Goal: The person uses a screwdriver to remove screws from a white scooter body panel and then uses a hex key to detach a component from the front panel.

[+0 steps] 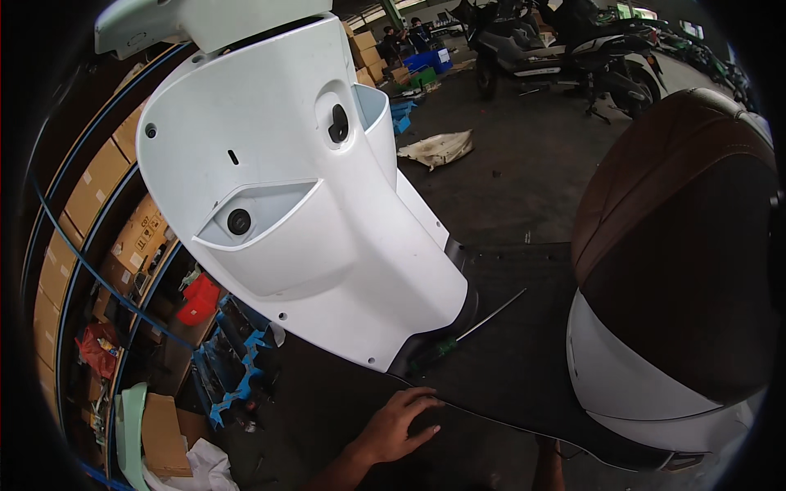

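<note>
A white scooter front panel (385,278) with storage pockets rises above a black footboard (524,344). A screwdriver (446,344) with a green handle lies on the footboard beside the panel's base. My left hand (401,425) is at the footboard's near edge, fingertips at the edge, fingers bent and apart, holding nothing visible. My right hand (547,446) is mostly hidden under the footboard's near edge; only the wrist and a little more show. A brown and black seat (671,237) sits at the right.
Shelves with cardboard boxes (90,188), a red container (199,296) and blue parts (225,368) line the left. A dark scooter (557,45), a pale sheet (434,149), blue bins (427,60) and two people (417,34) are farther back.
</note>
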`<state>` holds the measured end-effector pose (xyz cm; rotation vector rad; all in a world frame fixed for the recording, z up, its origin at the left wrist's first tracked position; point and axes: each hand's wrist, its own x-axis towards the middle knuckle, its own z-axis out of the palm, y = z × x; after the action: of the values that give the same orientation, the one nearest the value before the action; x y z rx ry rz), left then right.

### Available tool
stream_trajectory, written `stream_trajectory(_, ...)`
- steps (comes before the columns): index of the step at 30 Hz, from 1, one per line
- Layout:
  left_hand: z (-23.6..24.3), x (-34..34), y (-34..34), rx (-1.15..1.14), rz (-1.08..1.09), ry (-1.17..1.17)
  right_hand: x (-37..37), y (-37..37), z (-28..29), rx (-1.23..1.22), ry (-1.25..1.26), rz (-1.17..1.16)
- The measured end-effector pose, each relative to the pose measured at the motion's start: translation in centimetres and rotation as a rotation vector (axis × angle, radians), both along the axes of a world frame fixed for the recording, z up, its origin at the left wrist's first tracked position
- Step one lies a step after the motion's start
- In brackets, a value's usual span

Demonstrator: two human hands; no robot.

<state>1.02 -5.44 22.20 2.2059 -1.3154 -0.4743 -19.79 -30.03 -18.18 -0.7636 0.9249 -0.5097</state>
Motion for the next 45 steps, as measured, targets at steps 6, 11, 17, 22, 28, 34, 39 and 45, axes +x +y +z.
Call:
stream_trajectory(6, -5.0, 3.1, -5.4, 0.219, 0.231, -0.37, -16.9, 9.0, 7.8, -0.062, 0.298, 0.244)
stream_trajectory(11, -3.5, 5.6, -9.2, 0.372, 0.354, -0.235, -29.0, 19.6, 27.3, 0.405, 0.666, -0.131)
stream_trajectory(17, 10.8, 4.4, -13.9, 0.71, -0.054, -0.31, -30.4, 14.2, 51.7, 0.351, 0.626, -0.127)
stream_trajectory(22, 25.7, -2.7, -13.4, 0.645, 0.071, -0.129, -32.2, 9.7, 65.5, 0.336, 0.477, -0.181)
stream_trajectory(28, 29.6, -16.5, -12.0, 0.508, 0.435, 0.158, -44.4, 22.7, 72.7, 0.715, 0.443, -0.233)
stream_trajectory(34, 28.7, -32.5, -4.7, 0.895, 0.104, 0.54, -66.3, 19.8, 73.7, 0.557, 0.687, -0.479)
stream_trajectory(39, 25.7, -35.9, 5.9, 0.985, 0.404, 0.504, -74.5, 8.9, 68.0, 0.435, 1.012, -0.515)
stream_trajectory(45, 14.6, -30.2, 19.4, 1.033, 0.662, 0.461, -65.1, 10.4, 58.2, 0.347, 0.922, -0.059)
